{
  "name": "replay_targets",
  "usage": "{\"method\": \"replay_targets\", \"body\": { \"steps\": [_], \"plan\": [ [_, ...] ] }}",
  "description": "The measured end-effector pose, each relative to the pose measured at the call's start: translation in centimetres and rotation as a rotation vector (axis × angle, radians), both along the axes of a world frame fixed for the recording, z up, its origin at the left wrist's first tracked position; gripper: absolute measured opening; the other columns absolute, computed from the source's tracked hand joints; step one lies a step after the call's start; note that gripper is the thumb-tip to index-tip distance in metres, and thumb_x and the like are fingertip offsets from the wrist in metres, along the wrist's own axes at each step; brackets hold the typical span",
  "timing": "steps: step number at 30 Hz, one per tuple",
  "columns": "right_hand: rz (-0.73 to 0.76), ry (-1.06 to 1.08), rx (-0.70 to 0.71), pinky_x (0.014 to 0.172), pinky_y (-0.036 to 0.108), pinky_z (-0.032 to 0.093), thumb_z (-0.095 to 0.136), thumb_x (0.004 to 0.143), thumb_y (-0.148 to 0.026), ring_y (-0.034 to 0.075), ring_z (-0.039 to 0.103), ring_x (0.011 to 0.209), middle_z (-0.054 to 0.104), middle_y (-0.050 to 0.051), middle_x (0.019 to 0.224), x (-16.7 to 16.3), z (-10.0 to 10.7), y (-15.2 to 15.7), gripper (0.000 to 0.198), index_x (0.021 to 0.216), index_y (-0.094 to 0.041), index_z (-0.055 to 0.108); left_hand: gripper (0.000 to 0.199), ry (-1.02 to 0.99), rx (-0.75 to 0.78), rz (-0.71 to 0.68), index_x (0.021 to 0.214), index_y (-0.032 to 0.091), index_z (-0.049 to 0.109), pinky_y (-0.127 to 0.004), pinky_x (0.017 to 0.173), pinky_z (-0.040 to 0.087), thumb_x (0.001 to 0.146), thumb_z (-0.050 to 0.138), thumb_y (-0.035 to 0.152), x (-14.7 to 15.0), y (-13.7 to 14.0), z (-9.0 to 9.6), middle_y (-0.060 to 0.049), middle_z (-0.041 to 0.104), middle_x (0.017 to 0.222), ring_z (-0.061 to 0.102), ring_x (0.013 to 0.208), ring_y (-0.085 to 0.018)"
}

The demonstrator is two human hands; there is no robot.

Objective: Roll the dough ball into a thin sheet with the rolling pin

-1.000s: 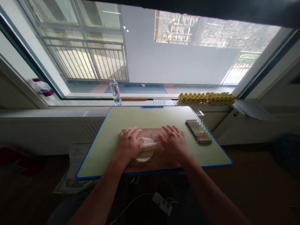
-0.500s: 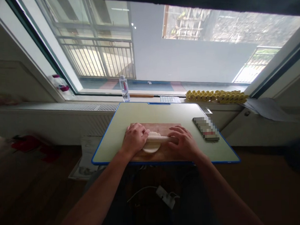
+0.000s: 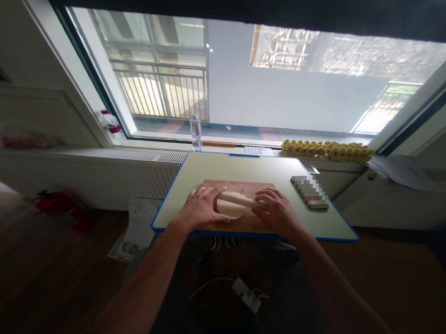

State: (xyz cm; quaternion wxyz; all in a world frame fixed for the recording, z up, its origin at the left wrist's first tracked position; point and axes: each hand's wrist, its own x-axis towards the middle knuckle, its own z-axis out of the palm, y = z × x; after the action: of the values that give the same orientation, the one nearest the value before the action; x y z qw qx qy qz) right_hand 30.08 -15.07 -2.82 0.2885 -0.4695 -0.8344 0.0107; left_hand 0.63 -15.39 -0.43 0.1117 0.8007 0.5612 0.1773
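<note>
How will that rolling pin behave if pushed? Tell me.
The rolling pin looks apt to roll, given its slim, round shape. It is probably stiff: between the left hand and right hand it shows no bend. The pale dough it lies across looks soft, so the pin may drag.

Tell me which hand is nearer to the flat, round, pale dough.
Left. The left hand is at the left edge of the dough; the right hand is apart, to its right, on the pale, cylindrical rolling pin.
</note>
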Motion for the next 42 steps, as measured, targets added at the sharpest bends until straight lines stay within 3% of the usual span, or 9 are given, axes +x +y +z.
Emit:
{"method": "replay_targets", "body": {
  "steps": [5,13,15,20,25,29,33,37,42],
  "plan": [
    [0.003,0.005,-0.007,0.108,0.049,0.05,0.077,0.094,-0.029,0.03,0.063,0.123,0.074,0.008,0.128,1.6,-0.4,0.0,0.019,0.112,-0.026,0.074,0.093,-0.058,-0.02,-0.05,0.153,0.034,0.06,-0.05,0.121,0.038,0.069,0.086,0.066,1.3,1.5,0.3,-0.007,0.071,0.14,0.06,0.135,-0.035],
    [0.038,-0.014,-0.004,0.111,0.05,0.048,0.077,0.094,-0.03,0.029,0.061,0.125,0.074,0.006,0.13,1.2,0.2,0.2,0.022,0.116,-0.029,0.075,0.085,-0.077,-0.007,-0.069,0.149,0.035,0.063,-0.055,0.126,0.032,0.073,0.085,0.067,1.7,1.7,0.9,-0.004,0.066,0.151,0.052,0.144,-0.036],
    [0.049,-0.029,-0.008,0.112,0.05,0.046,0.078,0.094,-0.03,0.029,0.061,0.126,0.074,0.006,0.129,0.9,0.5,0.3,0.022,0.115,-0.029,0.075,0.075,-0.149,0.008,-0.089,0.147,0.034,0.064,-0.051,0.125,0.036,0.082,0.077,0.067,1.8,2.0,1.3,-0.003,0.066,0.152,0.053,0.143,-0.033],
    [0.005,-0.057,-0.146,0.111,0.045,0.047,0.081,0.089,-0.035,0.027,0.061,0.126,0.072,0.005,0.134,-0.2,1.1,0.6,0.02,0.107,-0.029,0.075,0.042,-0.13,0.103,0.117,0.127,0.024,0.075,-0.046,0.118,0.043,0.104,0.049,0.047,4.1,3.9,0.5,-0.01,0.072,0.137,0.062,0.131,-0.03],
    [-0.296,-0.127,-0.18,0.115,0.049,0.041,0.055,0.105,-0.06,0.031,0.056,0.134,0.071,0.011,0.135,-2.3,2.0,1.7,0.043,0.121,-0.024,0.073,0.048,0.094,0.029,0.179,0.139,0.028,0.068,-0.057,0.121,0.037,0.106,0.04,0.048,5.7,5.4,-0.9,-0.011,0.063,0.152,0.055,0.14,-0.033],
    [-0.505,-0.2,-0.261,0.117,0.06,0.035,0.038,0.109,-0.06,0.036,0.052,0.139,0.066,0.015,0.145,-3.2,2.7,3.4,0.054,0.133,-0.025,0.071,0.058,0.203,-0.129,0.158,0.155,0.029,0.055,-0.068,0.124,0.027,0.104,0.036,0.05,5.6,6.8,0.0,-0.013,0.048,0.168,0.042,0.153,-0.037],
    [-0.503,-0.184,-0.433,0.12,0.066,0.032,0.035,0.108,-0.06,0.036,0.043,0.149,0.054,0.012,0.161,-3.0,2.9,4.7,0.059,0.151,-0.028,0.061,0.07,0.214,-0.247,0.116,0.165,0.031,0.044,-0.072,0.128,0.016,0.103,0.031,0.062,5.6,8.2,0.4,-0.012,0.031,0.178,0.029,0.162,-0.039],
    [-0.496,-0.227,-0.482,0.126,0.068,0.024,0.035,0.107,-0.058,0.038,0.028,0.16,0.033,0.01,0.176,-2.9,2.8,5.1,0.069,0.167,-0.024,0.042,0.074,0.178,-0.268,0.101,0.169,0.032,0.037,-0.07,0.129,0.016,0.104,0.026,0.065,5.5,8.1,-0.3,-0.011,0.027,0.179,0.026,0.164,-0.038],
    [-0.496,-0.252,-0.451,0.127,0.065,0.025,0.035,0.106,-0.055,0.038,0.031,0.159,0.037,0.011,0.175,-2.9,2.4,3.9,0.069,0.166,-0.021,0.044,0.074,0.195,-0.246,0.108,0.172,0.03,0.03,-0.068,0.131,0.011,0.106,0.022,0.062,5.5,6.1,-0.3,-0.011,0.02,0.181,0.019,0.166,-0.038]
  ]
}}
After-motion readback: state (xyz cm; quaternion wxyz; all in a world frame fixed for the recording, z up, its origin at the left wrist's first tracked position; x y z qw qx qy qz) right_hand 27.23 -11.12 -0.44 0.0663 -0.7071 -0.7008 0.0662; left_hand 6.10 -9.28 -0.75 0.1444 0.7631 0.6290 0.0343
